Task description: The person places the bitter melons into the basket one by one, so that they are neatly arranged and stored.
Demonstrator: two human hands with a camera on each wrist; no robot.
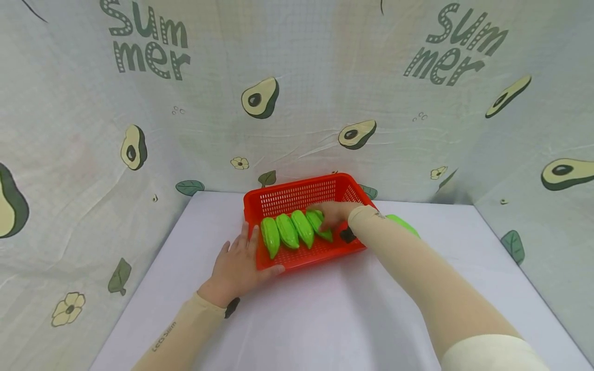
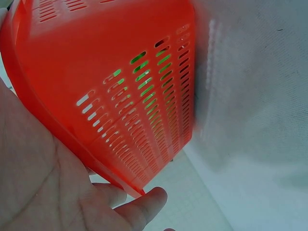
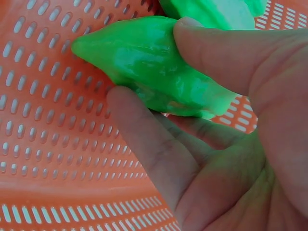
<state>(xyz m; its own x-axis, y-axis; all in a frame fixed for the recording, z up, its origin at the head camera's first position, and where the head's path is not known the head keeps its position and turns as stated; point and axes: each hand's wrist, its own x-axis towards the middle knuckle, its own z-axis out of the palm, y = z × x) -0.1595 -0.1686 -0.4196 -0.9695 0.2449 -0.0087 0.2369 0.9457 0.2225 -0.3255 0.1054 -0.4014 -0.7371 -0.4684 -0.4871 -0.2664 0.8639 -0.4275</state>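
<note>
A red plastic basket (image 1: 303, 264) with slotted walls sits on the table. In it, several glossy, ridged green star fruit (image 1: 287, 232) lie side by side in a row. My right hand (image 1: 335, 212) reaches in from the right and holds the rightmost star fruit (image 3: 139, 62) between thumb and fingers. That fruit's pointed tip is bare in the right wrist view, just above the basket floor. At the basket's left front corner rests my left hand (image 1: 238, 268), its fingers spread along the left rim and its thumb by the front rim. The slotted wall (image 2: 139, 106) fills the left wrist view.
Another green object (image 1: 402, 224) lies on the white table (image 1: 301, 319) right of the basket, partly hidden behind my right forearm. A cloth (image 1: 306, 144) printed with avocados hangs close behind the basket and along both sides.
</note>
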